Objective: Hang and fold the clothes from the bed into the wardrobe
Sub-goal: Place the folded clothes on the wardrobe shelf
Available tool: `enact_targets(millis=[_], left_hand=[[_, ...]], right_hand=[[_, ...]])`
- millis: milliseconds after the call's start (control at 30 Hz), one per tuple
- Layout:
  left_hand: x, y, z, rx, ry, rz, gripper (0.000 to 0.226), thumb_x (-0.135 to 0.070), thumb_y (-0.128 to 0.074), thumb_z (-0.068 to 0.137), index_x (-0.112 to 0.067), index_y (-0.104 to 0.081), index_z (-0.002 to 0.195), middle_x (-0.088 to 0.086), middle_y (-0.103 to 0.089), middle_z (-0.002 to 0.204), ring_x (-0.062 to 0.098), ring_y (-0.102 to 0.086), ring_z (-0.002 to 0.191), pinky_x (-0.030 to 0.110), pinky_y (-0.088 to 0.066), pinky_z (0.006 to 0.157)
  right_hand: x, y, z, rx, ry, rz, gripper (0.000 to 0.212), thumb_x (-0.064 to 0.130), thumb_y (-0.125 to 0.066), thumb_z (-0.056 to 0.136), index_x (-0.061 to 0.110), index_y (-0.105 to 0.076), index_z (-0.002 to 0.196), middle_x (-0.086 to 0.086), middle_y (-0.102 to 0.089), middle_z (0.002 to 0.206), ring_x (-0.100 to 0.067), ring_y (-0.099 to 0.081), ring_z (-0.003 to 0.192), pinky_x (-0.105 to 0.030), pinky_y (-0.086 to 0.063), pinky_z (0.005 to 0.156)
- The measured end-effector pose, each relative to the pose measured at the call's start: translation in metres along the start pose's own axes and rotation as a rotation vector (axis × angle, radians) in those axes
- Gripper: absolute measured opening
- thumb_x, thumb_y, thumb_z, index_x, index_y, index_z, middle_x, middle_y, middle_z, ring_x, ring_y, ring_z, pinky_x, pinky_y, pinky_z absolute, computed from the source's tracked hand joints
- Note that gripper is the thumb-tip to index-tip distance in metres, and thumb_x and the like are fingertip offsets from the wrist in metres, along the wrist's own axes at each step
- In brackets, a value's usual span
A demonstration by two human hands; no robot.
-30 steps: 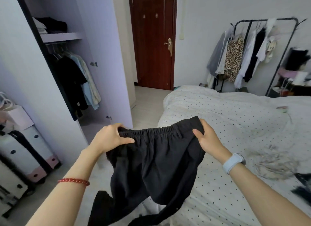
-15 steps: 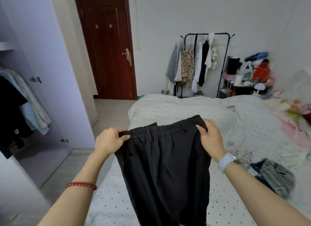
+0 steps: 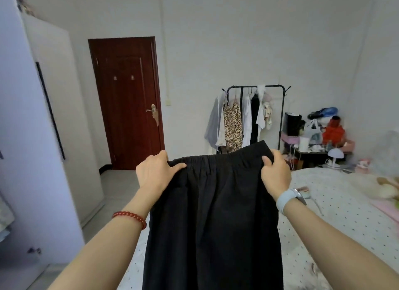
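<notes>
One black garment of matte woven cloth with a gathered elastic waistband (image 3: pixel 216 214) was held upright in the air over the near edge of the bed, its body hanging flat and straight. The waistband's left end was pinched by the left hand (image 3: pixel 154 174), thumb in front; its right end was gripped by the right hand (image 3: pixel 275 175), fingers curled over the top edge. One white bed cover with small dark dots (image 3: pixel 336 220) lay beneath. One lilac wardrobe door (image 3: pixel 32 160) stood at the left, with bare floor between it and the bed. One dark red wooden door (image 3: pixel 127 104) and one black metal clothes rail (image 3: pixel 259 112) stood well apart behind.
</notes>
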State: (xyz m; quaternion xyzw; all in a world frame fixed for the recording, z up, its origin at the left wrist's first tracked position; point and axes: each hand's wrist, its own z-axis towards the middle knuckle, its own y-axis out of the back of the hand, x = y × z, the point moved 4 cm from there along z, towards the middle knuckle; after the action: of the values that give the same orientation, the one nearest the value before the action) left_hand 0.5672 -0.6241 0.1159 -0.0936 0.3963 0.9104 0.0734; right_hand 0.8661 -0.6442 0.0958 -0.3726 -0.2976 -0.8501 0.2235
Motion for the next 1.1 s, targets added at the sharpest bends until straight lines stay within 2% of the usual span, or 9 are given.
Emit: enact_targets(millis=[100,200,300,467,667,767,867,1000,1100], left_hand=[[-0.015,-0.098,0.042,0.064,-0.055,0.138,0.051,-0.065,-0.054,0.080,-0.015,-0.049,0.086,0.002,-0.059,0.084,0.022,-0.053,0.084,0.033,-0.037,0.072],[-0.014,-0.219,0.043,0.254,-0.018,0.219,0.055,-0.057,-0.048,0.087,-0.018,-0.043,0.126,0.003,-0.049,0.128,0.025,-0.040,0.123,0.047,-0.024,0.105],[-0.006,-0.312,-0.007,0.488,0.000,0.175,0.060,-0.049,-0.039,0.095,-0.023,-0.020,0.145,0.003,-0.024,0.152,0.025,-0.017,0.140,0.054,-0.008,0.112],[0.008,-0.405,-0.114,0.818,-0.007,0.098,0.059,-0.045,-0.032,0.098,-0.023,-0.012,0.149,0.003,-0.009,0.157,0.024,-0.006,0.144,0.054,-0.004,0.115],[0.006,-0.426,-0.200,0.901,0.101,-0.075,0.060,-0.046,-0.033,0.097,-0.024,-0.013,0.149,0.004,-0.007,0.157,0.023,-0.006,0.145,0.047,-0.008,0.116],[-0.002,-0.409,-0.246,0.845,0.195,-0.207,0.062,-0.046,-0.038,0.096,-0.023,-0.015,0.149,0.007,-0.004,0.158,0.023,-0.002,0.145,0.042,-0.010,0.118],[-0.016,-0.384,-0.298,0.872,0.301,-0.341,0.065,-0.044,-0.041,0.095,-0.022,-0.014,0.149,0.006,-0.001,0.158,0.021,0.005,0.145,0.040,-0.009,0.118],[-0.036,-0.371,-0.343,1.020,0.263,-0.399,0.068,-0.055,-0.030,0.093,-0.028,-0.002,0.149,0.004,-0.003,0.158,0.021,0.015,0.144,0.041,0.000,0.117],[-0.047,-0.371,-0.345,1.045,0.189,-0.374,0.068,-0.052,-0.034,0.095,-0.033,0.003,0.149,0.001,-0.002,0.158,0.026,0.017,0.143,0.047,0.003,0.116]], right_hand=[[-0.066,-0.078,0.057,0.130,-0.118,0.009,0.027,0.014,-0.042,0.097,0.009,-0.051,0.122,-0.014,-0.060,0.117,-0.036,-0.053,0.108,-0.033,-0.037,0.077],[-0.159,-0.168,0.080,0.361,-0.284,-0.129,0.050,0.011,-0.043,0.095,0.014,-0.030,0.143,-0.014,-0.043,0.140,-0.036,-0.037,0.129,-0.046,-0.033,0.104],[-0.241,-0.220,0.045,0.572,-0.404,-0.226,0.060,0.012,-0.042,0.095,0.014,-0.015,0.149,-0.013,-0.024,0.152,-0.035,-0.024,0.138,-0.044,-0.026,0.112],[-0.345,-0.260,-0.052,0.781,-0.455,-0.241,0.047,0.013,-0.042,0.097,0.007,-0.032,0.143,-0.012,-0.035,0.147,-0.030,-0.035,0.134,-0.034,-0.029,0.108],[-0.401,-0.241,-0.127,0.633,-0.583,-0.309,0.047,0.031,-0.051,0.092,0.008,-0.045,0.133,-0.015,-0.047,0.132,-0.033,-0.047,0.120,-0.044,-0.043,0.098],[-0.402,-0.207,-0.165,0.480,-0.691,-0.292,0.050,0.039,-0.055,0.089,0.009,-0.046,0.127,-0.011,-0.047,0.125,-0.028,-0.048,0.115,-0.041,-0.045,0.093],[-0.400,-0.181,-0.214,0.478,-0.700,-0.309,0.049,0.050,-0.053,0.085,0.014,-0.052,0.119,-0.004,-0.054,0.114,-0.021,-0.055,0.103,-0.039,-0.050,0.084],[-0.403,-0.160,-0.241,0.521,-0.796,-0.383,0.027,0.029,-0.039,0.098,0.008,-0.056,0.089,-0.011,-0.060,0.090,-0.028,-0.058,0.082,-0.033,-0.045,0.069],[-0.430,-0.131,-0.212,0.443,-0.903,-0.362,0.028,0.018,-0.040,0.099,-0.003,-0.059,0.099,-0.017,-0.060,0.089,-0.025,-0.052,0.077,-0.030,-0.039,0.069]])
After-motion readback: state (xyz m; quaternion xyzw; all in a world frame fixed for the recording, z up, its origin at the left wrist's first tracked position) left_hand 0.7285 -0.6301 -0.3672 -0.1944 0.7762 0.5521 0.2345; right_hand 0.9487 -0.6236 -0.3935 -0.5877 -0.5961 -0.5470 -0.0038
